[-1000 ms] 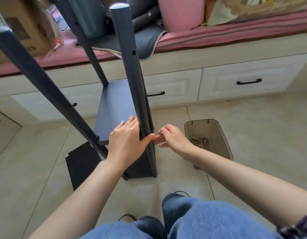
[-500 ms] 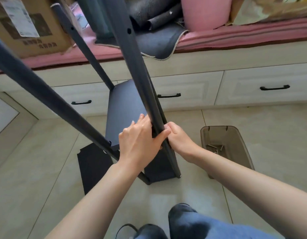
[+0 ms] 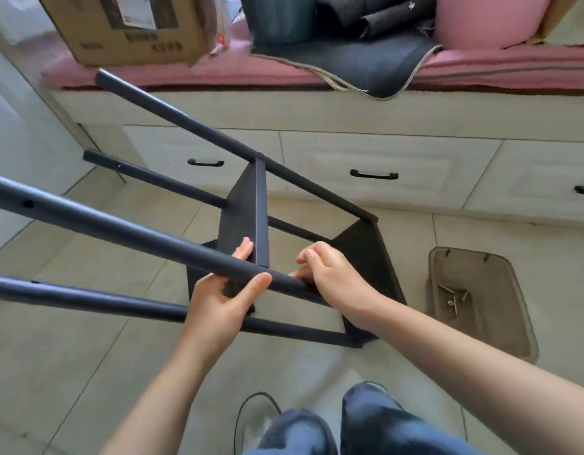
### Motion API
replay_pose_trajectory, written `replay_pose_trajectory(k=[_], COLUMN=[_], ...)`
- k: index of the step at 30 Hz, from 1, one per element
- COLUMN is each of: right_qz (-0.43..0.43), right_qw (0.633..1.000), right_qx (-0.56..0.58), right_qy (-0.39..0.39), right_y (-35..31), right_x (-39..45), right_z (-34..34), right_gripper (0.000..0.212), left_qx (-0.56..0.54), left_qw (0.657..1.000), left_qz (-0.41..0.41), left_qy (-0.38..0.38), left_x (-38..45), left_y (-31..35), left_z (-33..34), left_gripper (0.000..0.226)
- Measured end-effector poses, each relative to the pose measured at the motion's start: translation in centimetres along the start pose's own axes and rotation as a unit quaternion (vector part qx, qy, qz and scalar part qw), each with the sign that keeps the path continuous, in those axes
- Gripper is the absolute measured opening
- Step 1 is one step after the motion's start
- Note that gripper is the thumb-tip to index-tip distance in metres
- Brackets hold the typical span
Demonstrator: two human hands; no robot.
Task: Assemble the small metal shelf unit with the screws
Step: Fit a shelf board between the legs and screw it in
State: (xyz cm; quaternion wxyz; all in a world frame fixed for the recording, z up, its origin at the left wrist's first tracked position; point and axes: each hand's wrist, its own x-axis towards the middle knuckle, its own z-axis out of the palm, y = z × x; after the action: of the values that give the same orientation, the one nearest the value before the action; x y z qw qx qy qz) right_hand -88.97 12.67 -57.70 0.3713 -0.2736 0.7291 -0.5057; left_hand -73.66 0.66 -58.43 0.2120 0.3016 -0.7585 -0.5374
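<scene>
Seen from above, looking down at a pale tiled floor (image 3: pixel 87 356) in front of a cream built-in bench with drawers (image 3: pixel 376 172) and black handles. Topped with a pink cushion (image 3: pixel 218 77), a cardboard box (image 3: pixel 129 31), a dark grey cloth (image 3: pixel 359 60) and a pink round shape (image 3: pixel 487 18), partly cut off at the upper edge.

Tipped over on the floor: the dark metal shelf unit (image 3: pixel 248 208), four poles running up and left, two dark panels joined between them. To its right, a clear plastic bin (image 3: pixel 481 300) on the floor, apart from the unit, with a few screws (image 3: pixel 451 297) inside.

Left hand (image 3: pixel 221 300) wrapped round the nearest pole (image 3: pixel 120 234), thumb over the top, fingers curled behind beside a panel edge. Right hand (image 3: pixel 333 274) curled close on the same pole just beside the left, fingertips pressed at its underside; whether a screw was pinched there could not be told.

Pole ends at left cut off by the frame. Blue-jeaned knees (image 3: pixel 349 425) at the lower edge.
</scene>
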Motion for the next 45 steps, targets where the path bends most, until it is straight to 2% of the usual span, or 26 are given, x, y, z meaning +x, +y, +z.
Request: replay_pose_trajectory(k=[4, 15, 22, 30, 35, 39, 45], right_qz=[0.019, 0.087, 0.115, 0.106, 0.118, 0.122, 0.145], right_qw=[1.0, 0.994, 0.985, 0.98, 0.977, 0.977, 0.971], right_qx=[-0.001, -0.019, 0.047, 0.097, 0.11, 0.112, 0.117], right_qy=[-0.025, -0.066, -0.118, -0.139, -0.138, -0.134, -0.149], right_y=[-0.1, 0.8, 1.4, 2.4, 3.7, 5.2, 6.9], right_x=[1.2, 4.8, 6.5, 8.3, 9.5, 9.9, 10.3], right_z=[2.7, 7.2, 8.1, 10.2, 11.6, 11.6, 11.7], right_gripper=[0.021, 0.021, 0.022, 0.023, 0.017, 0.016, 0.012], left_qx=[-0.032, -0.093, -0.115, -0.138, -0.151, -0.163, -0.186], left_qw=[0.999, 0.994, 0.99, 0.985, 0.981, 0.977, 0.971], left_qz=[-0.024, -0.057, -0.079, -0.108, -0.125, -0.141, -0.147], left_qy=[0.002, -0.007, -0.001, -0.006, 0.009, 0.008, 0.005], left_x=[0.0, 1.1, 0.9, 0.4, -0.1, -0.7, -0.8], left_y=[-3.2, -9.9, -13.0, -15.5, -16.8, -18.0, -19.2], left_z=[-2.3, -5.2, -5.7, -5.9, -6.0, -5.8, -5.6], left_gripper=[0.06, 0.056, 0.059, 0.066, 0.061, 0.073, 0.067])
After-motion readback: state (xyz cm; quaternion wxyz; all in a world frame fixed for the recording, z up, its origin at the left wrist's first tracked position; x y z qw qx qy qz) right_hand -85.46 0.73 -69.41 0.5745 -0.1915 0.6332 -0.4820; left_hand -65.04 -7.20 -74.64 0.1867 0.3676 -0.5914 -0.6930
